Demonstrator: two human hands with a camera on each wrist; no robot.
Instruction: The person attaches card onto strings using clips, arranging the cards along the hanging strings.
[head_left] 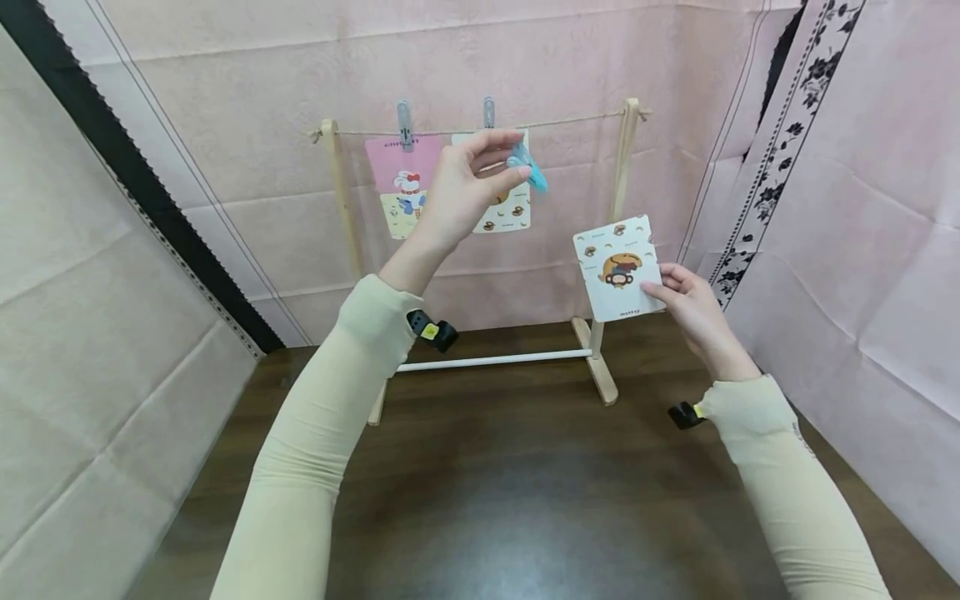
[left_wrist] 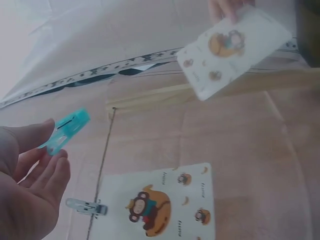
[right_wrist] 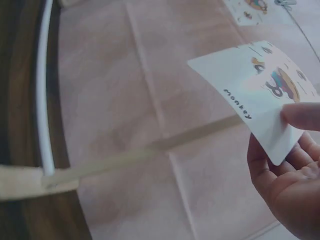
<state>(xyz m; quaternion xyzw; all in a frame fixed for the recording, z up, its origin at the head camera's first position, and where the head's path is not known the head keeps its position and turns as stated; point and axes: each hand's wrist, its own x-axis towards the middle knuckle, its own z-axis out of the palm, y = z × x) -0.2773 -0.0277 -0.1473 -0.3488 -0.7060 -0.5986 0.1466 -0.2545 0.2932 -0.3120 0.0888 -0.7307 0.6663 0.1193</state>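
My left hand [head_left: 476,179] pinches a translucent blue clothespin [head_left: 528,167] between thumb and fingers, in front of the string [head_left: 570,122]. Lower on the right, my right hand [head_left: 693,312] grips the edge of a white card [head_left: 618,267] with a monkey printed on it; the word "monkey" reads along one edge in the right wrist view. Another monkey card [left_wrist: 150,205] hangs on the string from a grey clothespin [left_wrist: 87,206], partly behind my left hand in the head view. Left of it, a pink and yellow card [head_left: 405,179] hangs from a second grey clothespin [head_left: 405,125].
The string runs between a left wooden post [head_left: 343,200] and a right wooden post [head_left: 622,162]. A white bar [head_left: 495,361] joins the posts low down, and a wooden foot [head_left: 596,362] stands on the dark table [head_left: 525,500]. Pale cloth [head_left: 247,108] surrounds the table's back and sides.
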